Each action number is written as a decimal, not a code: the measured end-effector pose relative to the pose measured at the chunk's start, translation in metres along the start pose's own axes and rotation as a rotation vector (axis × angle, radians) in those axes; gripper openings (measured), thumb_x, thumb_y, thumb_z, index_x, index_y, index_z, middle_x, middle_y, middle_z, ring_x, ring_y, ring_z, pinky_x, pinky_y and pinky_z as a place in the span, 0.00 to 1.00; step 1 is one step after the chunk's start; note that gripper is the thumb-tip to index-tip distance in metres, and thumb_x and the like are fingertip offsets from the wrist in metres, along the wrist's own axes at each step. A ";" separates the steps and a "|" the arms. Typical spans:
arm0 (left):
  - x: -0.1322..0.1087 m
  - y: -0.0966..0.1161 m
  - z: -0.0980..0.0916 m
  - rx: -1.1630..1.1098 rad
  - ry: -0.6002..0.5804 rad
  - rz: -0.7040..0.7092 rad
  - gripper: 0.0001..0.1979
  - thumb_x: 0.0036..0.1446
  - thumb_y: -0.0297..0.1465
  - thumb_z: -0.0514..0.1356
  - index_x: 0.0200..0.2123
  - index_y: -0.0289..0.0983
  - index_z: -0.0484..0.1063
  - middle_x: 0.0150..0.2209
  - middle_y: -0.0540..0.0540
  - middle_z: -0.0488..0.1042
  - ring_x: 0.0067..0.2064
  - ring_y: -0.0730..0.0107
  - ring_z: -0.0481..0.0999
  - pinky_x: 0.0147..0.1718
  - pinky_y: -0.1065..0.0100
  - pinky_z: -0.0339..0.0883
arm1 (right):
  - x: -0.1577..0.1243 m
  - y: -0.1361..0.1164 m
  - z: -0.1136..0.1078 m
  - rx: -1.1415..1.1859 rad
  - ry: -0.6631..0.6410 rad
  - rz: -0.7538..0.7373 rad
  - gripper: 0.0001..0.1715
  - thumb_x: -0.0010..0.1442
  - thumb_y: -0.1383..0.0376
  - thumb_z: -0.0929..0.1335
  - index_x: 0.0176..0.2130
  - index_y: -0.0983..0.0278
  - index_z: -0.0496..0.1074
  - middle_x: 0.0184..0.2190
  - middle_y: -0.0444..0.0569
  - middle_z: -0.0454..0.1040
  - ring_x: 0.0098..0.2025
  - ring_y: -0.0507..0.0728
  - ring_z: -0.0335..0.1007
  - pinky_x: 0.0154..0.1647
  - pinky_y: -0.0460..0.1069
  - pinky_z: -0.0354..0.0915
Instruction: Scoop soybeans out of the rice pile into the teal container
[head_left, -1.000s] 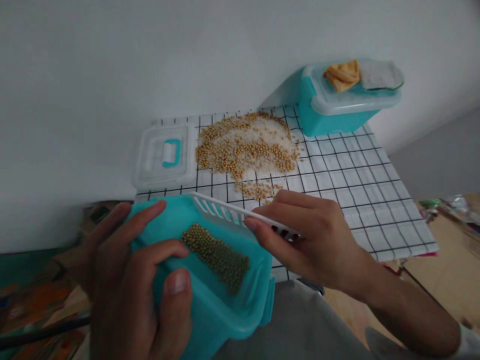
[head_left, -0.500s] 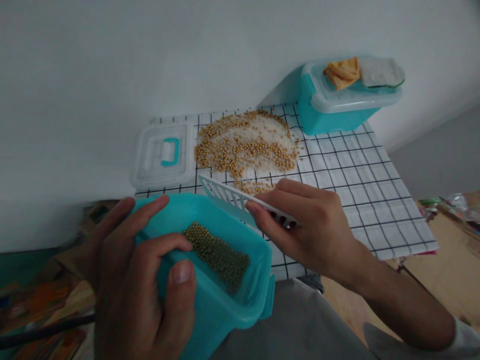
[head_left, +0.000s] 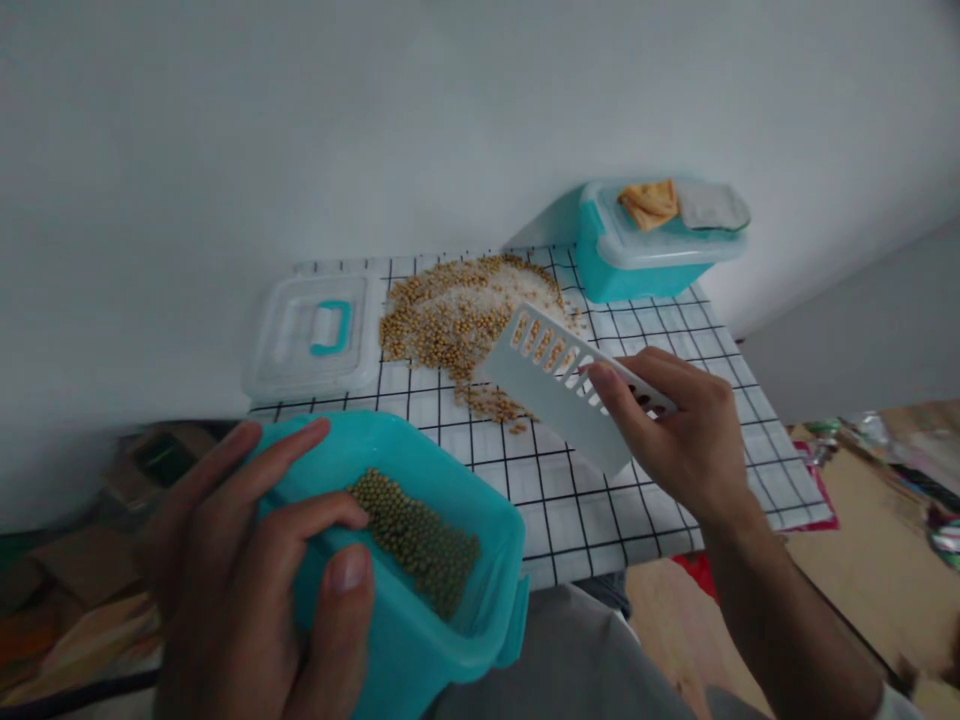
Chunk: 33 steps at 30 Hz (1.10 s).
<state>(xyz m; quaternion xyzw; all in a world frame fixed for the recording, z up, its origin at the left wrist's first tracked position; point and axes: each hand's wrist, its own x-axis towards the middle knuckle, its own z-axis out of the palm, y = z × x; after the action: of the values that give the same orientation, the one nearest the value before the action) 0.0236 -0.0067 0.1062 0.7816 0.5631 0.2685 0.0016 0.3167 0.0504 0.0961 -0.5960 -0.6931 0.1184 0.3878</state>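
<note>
My right hand (head_left: 675, 430) is closed round a white slotted plastic piece (head_left: 559, 395), thumb along its slotted side. This piece is tilted above the checked cloth, close to the pile of yellow beans (head_left: 450, 325) and white grains. On the near left, my left hand (head_left: 262, 580) grips the rim of a turquoise storage box (head_left: 450, 640), index finger over the edge and thumb against the outer wall. Inside the box lies a layer of greenish-yellow beans (head_left: 420, 545). The box leans at the table's front edge; its underside is hidden.
A clear lid (head_left: 289, 335) with a turquoise handle lies at the table's back left. A second turquoise box (head_left: 637, 280), lidded, stands at the back right with an orange cloth (head_left: 649, 204) and a grey-white cloth (head_left: 712, 206) on top. A wall runs behind the table.
My right hand has moved right, away from the box, and turned the white slotted piece so its broad face shows. My left hand stays on the box. The camera view has shifted slightly.
</note>
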 end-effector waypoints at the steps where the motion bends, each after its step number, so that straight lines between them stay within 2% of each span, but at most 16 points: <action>1: 0.000 0.000 0.001 -0.002 0.015 -0.017 0.07 0.54 0.34 0.54 0.38 0.44 0.67 0.60 0.40 0.67 0.68 0.40 0.58 0.65 0.32 0.50 | -0.001 0.006 -0.003 0.004 -0.008 0.002 0.12 0.65 0.60 0.68 0.33 0.62 0.77 0.24 0.44 0.69 0.26 0.51 0.63 0.27 0.49 0.58; 7: 0.004 0.003 0.001 -0.018 0.002 -0.034 0.08 0.53 0.34 0.55 0.38 0.46 0.67 0.61 0.45 0.67 0.67 0.43 0.59 0.65 0.34 0.52 | -0.014 0.041 -0.017 -0.034 -0.003 0.040 0.09 0.64 0.61 0.69 0.39 0.62 0.80 0.28 0.46 0.72 0.29 0.52 0.67 0.28 0.48 0.61; 11: 0.003 0.001 0.002 -0.036 0.036 0.001 0.08 0.53 0.34 0.56 0.37 0.44 0.68 0.60 0.43 0.68 0.66 0.41 0.60 0.65 0.34 0.53 | -0.030 0.047 -0.022 -0.042 -0.036 -0.039 0.08 0.62 0.65 0.71 0.42 0.61 0.80 0.31 0.47 0.74 0.31 0.52 0.70 0.28 0.48 0.64; 14: 0.003 0.003 0.002 -0.036 0.031 -0.010 0.07 0.54 0.34 0.56 0.38 0.44 0.68 0.60 0.42 0.67 0.68 0.43 0.58 0.67 0.35 0.50 | -0.045 0.047 -0.017 -0.038 -0.061 -0.145 0.14 0.61 0.68 0.71 0.48 0.59 0.78 0.33 0.47 0.74 0.31 0.52 0.70 0.28 0.48 0.67; 19: 0.005 0.007 0.001 -0.019 0.040 -0.014 0.05 0.57 0.32 0.55 0.38 0.43 0.68 0.59 0.41 0.68 0.68 0.45 0.57 0.67 0.36 0.49 | -0.066 0.044 -0.002 -0.191 -0.101 -0.382 0.29 0.59 0.71 0.72 0.59 0.55 0.70 0.33 0.47 0.73 0.32 0.54 0.68 0.30 0.50 0.67; 21: 0.004 0.006 0.000 -0.021 0.040 -0.006 0.05 0.58 0.32 0.55 0.37 0.42 0.69 0.58 0.40 0.69 0.68 0.45 0.57 0.67 0.37 0.48 | -0.072 0.040 0.004 -0.218 -0.137 -0.470 0.32 0.60 0.71 0.71 0.62 0.58 0.67 0.33 0.48 0.73 0.34 0.55 0.68 0.34 0.52 0.69; 24: 0.004 0.005 0.000 -0.014 0.032 -0.002 0.05 0.58 0.33 0.55 0.37 0.41 0.69 0.58 0.39 0.70 0.68 0.45 0.57 0.66 0.37 0.48 | -0.080 0.036 0.011 -0.229 -0.161 -0.564 0.30 0.62 0.72 0.70 0.62 0.65 0.66 0.34 0.50 0.74 0.36 0.56 0.68 0.36 0.54 0.69; 27: 0.004 0.004 0.001 -0.012 0.044 0.009 0.07 0.59 0.34 0.54 0.37 0.39 0.70 0.58 0.38 0.69 0.68 0.43 0.57 0.66 0.37 0.49 | -0.087 0.034 0.015 -0.239 -0.163 -0.605 0.27 0.63 0.73 0.68 0.61 0.70 0.67 0.35 0.52 0.73 0.37 0.56 0.67 0.35 0.53 0.67; 33: 0.005 0.004 0.004 -0.008 0.048 0.035 0.07 0.59 0.32 0.54 0.36 0.37 0.70 0.56 0.36 0.70 0.67 0.43 0.58 0.66 0.37 0.48 | -0.095 0.029 0.016 -0.210 -0.152 -0.646 0.26 0.61 0.76 0.70 0.59 0.74 0.69 0.36 0.53 0.73 0.37 0.56 0.66 0.34 0.52 0.66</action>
<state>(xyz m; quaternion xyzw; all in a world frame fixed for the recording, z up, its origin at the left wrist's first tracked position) 0.0299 -0.0025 0.1065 0.7845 0.5483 0.2893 -0.0136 0.3260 -0.0244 0.0294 -0.3721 -0.8813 -0.0383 0.2888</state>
